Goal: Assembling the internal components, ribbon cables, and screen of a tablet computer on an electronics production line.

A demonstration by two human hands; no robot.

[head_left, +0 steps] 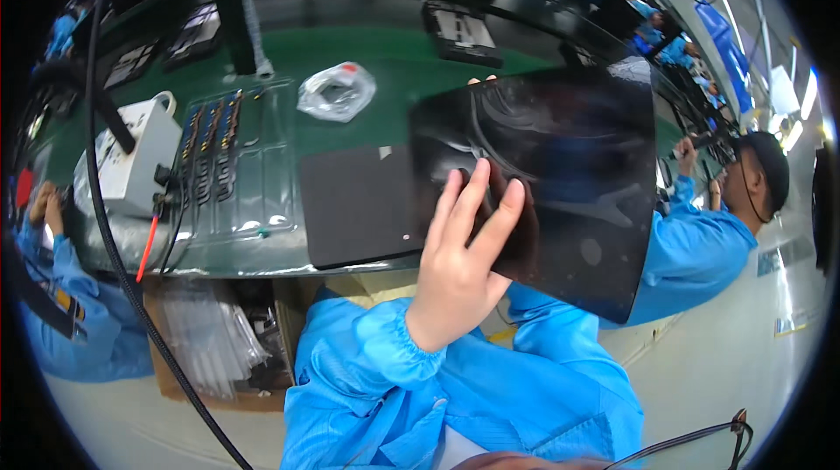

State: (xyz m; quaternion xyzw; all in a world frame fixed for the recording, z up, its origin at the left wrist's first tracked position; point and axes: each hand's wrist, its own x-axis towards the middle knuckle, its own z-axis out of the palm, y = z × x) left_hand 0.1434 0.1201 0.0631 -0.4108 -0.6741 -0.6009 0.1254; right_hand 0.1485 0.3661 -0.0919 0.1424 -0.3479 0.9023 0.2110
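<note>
A large, glossy black panel (577,181) is held up at a tilt over the front edge of the bench, with wavy, film-like reflections near its upper left. My left hand (464,251) lies against its face, fingers spread and thumb out to the side. At the panel's far edge, fingertips (482,80) show, apparently from my right hand; the rest of that hand and its forearm are hidden behind the panel. Left of the panel, a flat matte dark plate (354,207) rests on the bench, partly covered by the panel's edge.
On the green bench (402,50) lie a crumpled clear plastic bag (338,91) and a clear tray with rows of small dark parts (210,146). A white box (136,155) with cables stands left. Below is a carton (223,339). Co-workers sit at left and right (700,234).
</note>
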